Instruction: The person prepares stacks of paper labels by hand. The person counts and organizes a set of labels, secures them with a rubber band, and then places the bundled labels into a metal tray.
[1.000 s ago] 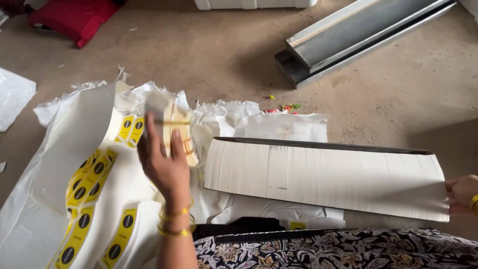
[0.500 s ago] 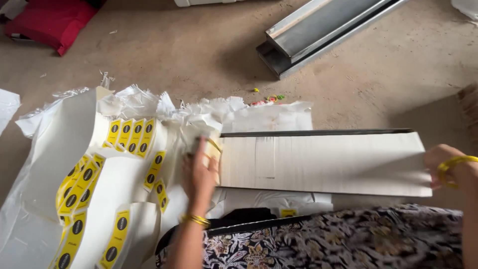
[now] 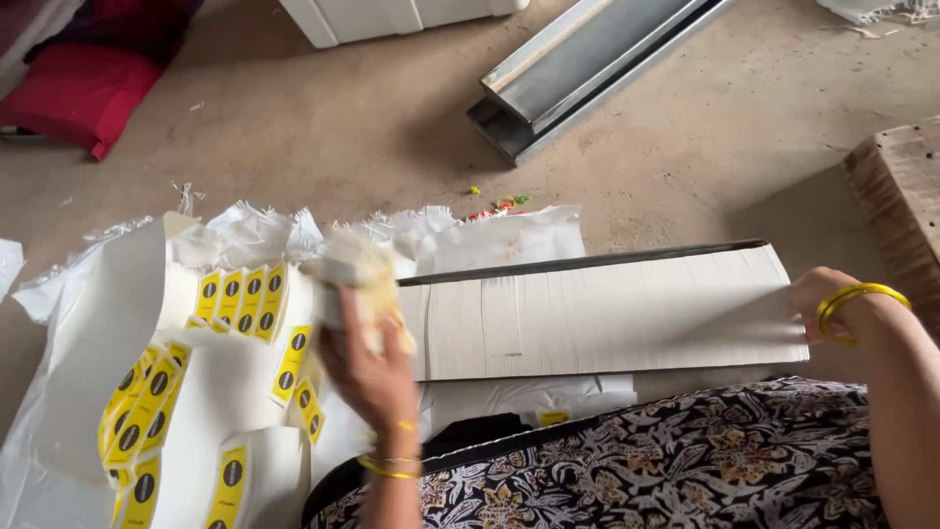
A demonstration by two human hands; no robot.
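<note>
Head camera looks down past your patterned lap to a concrete floor. Your left hand (image 3: 370,377) is raised over the left end of a long white cardboard panel (image 3: 597,313), fingers curled around a pale, blurred bundle (image 3: 360,284); what the bundle is made of you cannot tell from this view, but the grip is closed on it. A yellow bangle sits on that wrist. Your right hand (image 3: 818,299) rests at the panel's right end, touching its edge, with the fingers mostly hidden behind the wrist and its yellow bangles, so how far they are open cannot be told. The panel lies flat, running left to right just beyond your knees, a dark strip along its far edge.

To your left, white backing sheets (image 3: 108,323) spread over the floor, carrying rows of yellow stickers (image 3: 240,299) with dark round spots. Crumpled white plastic (image 3: 470,230) lies under and behind the panel. Farther off, a grey metal channel (image 3: 578,73) lies at an angle, a red cushion (image 3: 73,93) sits at the upper left, and a wooden block (image 3: 901,196) stands at the right edge.
</note>
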